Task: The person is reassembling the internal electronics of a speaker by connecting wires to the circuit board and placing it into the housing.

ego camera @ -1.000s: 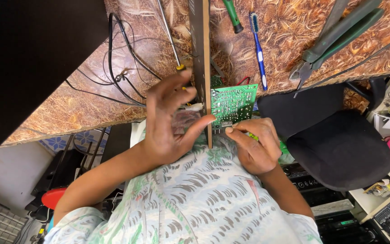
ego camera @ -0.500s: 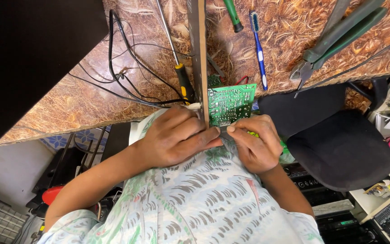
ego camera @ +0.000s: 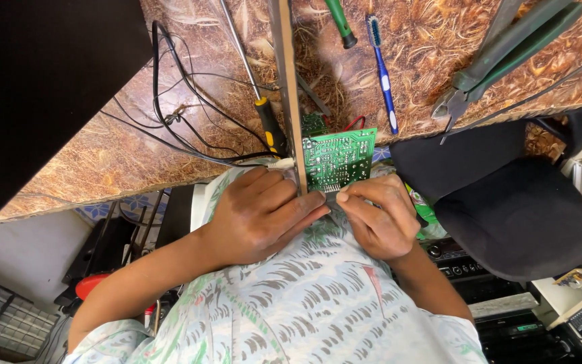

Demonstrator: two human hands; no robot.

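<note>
Both hands meet at the near edge of the green circuit board [ego camera: 339,160]: your left hand [ego camera: 261,216] curls around the thin upright strip [ego camera: 287,87], your right hand [ego camera: 378,216] pinches the board's corner. Likely positioning stage; next move needs steady grip.

Glossy green circuit board [ego camera: 339,159], marbled laminate tabletop [ego camera: 170,101]

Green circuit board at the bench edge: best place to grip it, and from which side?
Take the green circuit board by its bare right edge, coming from the open side toward the black chair. Both hands crowd its lower edge, a narrow upright panel blocks the left.
</note>
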